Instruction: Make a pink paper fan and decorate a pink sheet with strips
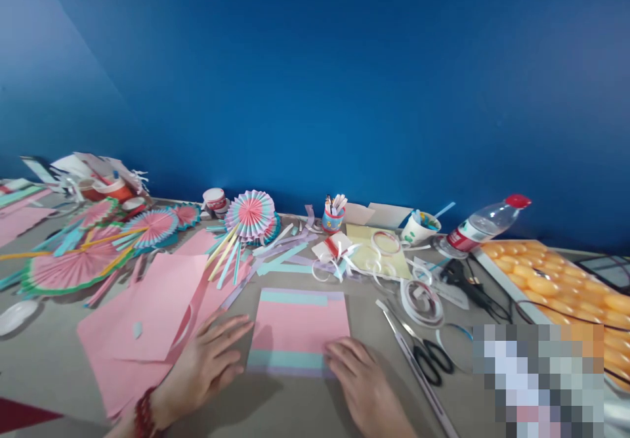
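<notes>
A pink paper sheet (pixel 300 323) lies flat on the grey table in front of me. Teal and lilac strips run along its far and near edges. The far teal strip (pixel 294 297) ends short of the sheet's right side. My right hand (pixel 361 379) has its fingers together and bent at the near right corner of the sheet; its thumb is hidden. Beside the sheet's left edge, my left hand (pixel 209 359) is open with fingers stretched out and nothing held. Large pink sheets (pixel 147 300) lie under and left of that hand.
Scissors (pixel 428 352) and a long craft knife (pixel 413 366) lie at right, near tape rolls (pixel 422 300) and a glue gun (pixel 472 287). A bottle (pixel 485 228) stands behind. Folded paper fans (pixel 250 215), loose strips (pixel 290 254) and a pen cup (pixel 333 218) line the wall side.
</notes>
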